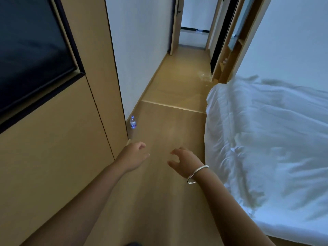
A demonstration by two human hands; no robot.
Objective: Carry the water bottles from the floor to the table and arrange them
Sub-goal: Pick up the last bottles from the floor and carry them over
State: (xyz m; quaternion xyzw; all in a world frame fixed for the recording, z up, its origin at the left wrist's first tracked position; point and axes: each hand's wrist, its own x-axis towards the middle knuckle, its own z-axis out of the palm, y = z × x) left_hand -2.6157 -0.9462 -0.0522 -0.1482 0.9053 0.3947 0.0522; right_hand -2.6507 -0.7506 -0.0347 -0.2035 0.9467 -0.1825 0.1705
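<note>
Both hands held nothing: the left hand (134, 155) and the right hand (183, 161) reached forward with fingers loosely spread. One water bottle (133, 122) stood upright on the floor (170, 132) at eleven o'clock, beside the wall (140, 50); its contents were too small to judge. One bed (269, 139) lay at three o'clock.

Head view, forward-down along floor (165, 139)
</note>
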